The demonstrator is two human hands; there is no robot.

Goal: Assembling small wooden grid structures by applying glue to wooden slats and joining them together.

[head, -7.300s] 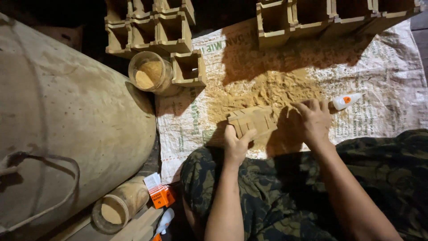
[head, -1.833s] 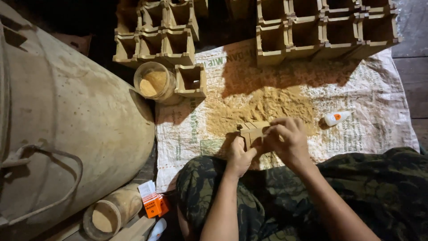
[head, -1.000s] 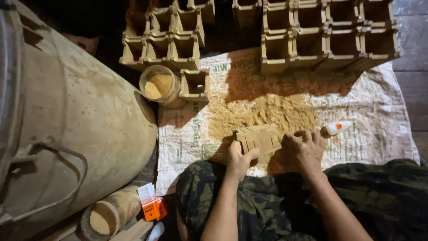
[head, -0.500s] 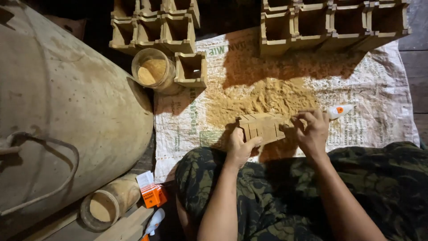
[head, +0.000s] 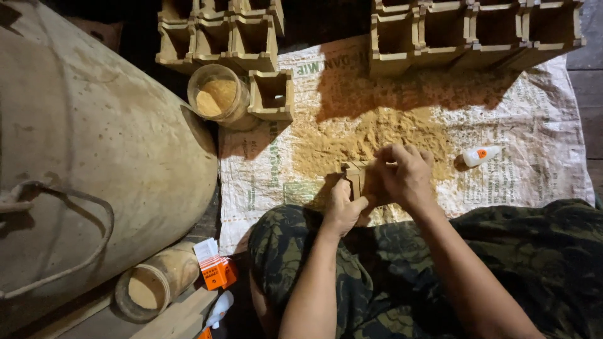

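Note:
My left hand [head: 344,210] and my right hand [head: 402,176] both grip a small wooden piece [head: 355,177] just above my lap, over a heap of sawdust [head: 358,135] on a white woven sack [head: 521,150]. My right hand covers most of the piece; only its left end shows. A small white glue bottle with an orange cap [head: 480,156] lies on the sack to the right of my right hand.
Rows of open wooden boxes [head: 477,28] line the far edge, with more at the back left [head: 220,34]. A single box [head: 271,94] stands beside a clear jar of sawdust [head: 217,95]. A big drum [head: 88,163] fills the left. A tube [head: 154,285] and an orange carton [head: 213,270] lie near my knee.
My right hand has slid left onto the wooden piece, which it had held at its right end. The piece is now mostly hidden between both hands.

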